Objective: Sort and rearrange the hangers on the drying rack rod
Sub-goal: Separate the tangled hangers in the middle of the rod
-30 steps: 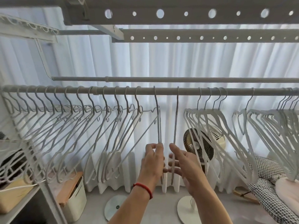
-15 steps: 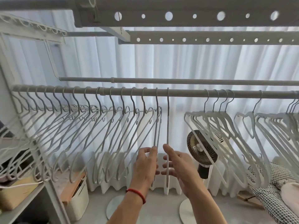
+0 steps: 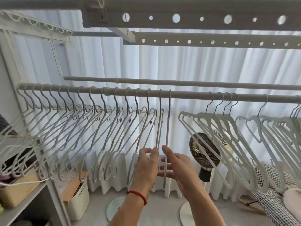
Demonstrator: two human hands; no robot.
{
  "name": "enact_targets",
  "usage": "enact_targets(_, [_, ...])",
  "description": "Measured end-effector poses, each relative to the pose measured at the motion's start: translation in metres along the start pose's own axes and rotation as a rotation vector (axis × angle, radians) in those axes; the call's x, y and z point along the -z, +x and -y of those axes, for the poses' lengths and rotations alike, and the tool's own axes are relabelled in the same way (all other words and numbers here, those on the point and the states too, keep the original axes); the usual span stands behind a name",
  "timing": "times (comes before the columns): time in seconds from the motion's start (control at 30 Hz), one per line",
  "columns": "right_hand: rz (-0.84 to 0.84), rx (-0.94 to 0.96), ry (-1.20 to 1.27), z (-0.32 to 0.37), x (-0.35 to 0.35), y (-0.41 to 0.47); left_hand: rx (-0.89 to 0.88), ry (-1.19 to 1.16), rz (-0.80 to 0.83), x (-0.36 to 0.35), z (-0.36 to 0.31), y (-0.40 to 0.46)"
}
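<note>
A grey rod [image 3: 187,95] carries a long row of white hangers. The left group [image 3: 91,128] hangs evenly spaced and slanted. Just right of it, two hangers hang edge-on. My left hand [image 3: 146,167], with a red cord at the wrist, pinches the lower arm of the left one [image 3: 160,121]. My right hand [image 3: 177,167] holds the right one [image 3: 168,124], thumb in front and fingers behind. A wide gap on the rod separates these from the bunched right group [image 3: 216,128].
A thinner second rod [image 3: 162,81] runs behind, and perforated bars [image 3: 195,20] hang overhead. A standing fan [image 3: 202,150] sits behind the gap. A shelf [image 3: 24,203] and a white bin [image 3: 79,198] are at lower left, a houndstooth cushion [image 3: 276,209] at lower right.
The right-hand hanger has slid left along the rod, closing up beside the left-hand one. The gap to the right group has widened. Both hands keep their hold.
</note>
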State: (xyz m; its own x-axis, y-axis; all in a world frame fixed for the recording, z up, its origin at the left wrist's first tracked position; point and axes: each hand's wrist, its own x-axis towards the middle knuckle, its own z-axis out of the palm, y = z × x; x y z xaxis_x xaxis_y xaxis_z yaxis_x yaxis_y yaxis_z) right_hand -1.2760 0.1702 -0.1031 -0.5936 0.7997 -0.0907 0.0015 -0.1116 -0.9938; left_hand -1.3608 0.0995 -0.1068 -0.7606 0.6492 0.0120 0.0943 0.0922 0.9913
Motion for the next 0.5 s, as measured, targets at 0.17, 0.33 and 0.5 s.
enact_targets(0.17, [0.016, -0.003, 0.003, 0.0016, -0.0021, -0.0005, 0.001, 0.007, -0.007, 0.0013, 0.0005, 0.0007])
enact_targets(0.33, [0.022, 0.005, 0.014, -0.0009, -0.0003, 0.0001, 0.006, 0.020, -0.017, 0.0020, 0.0016, 0.0008])
enact_targets(0.5, [0.018, 0.009, -0.004, 0.0006, 0.0039, -0.0029, 0.022, 0.060, -0.017, 0.0012, 0.0007, 0.0004])
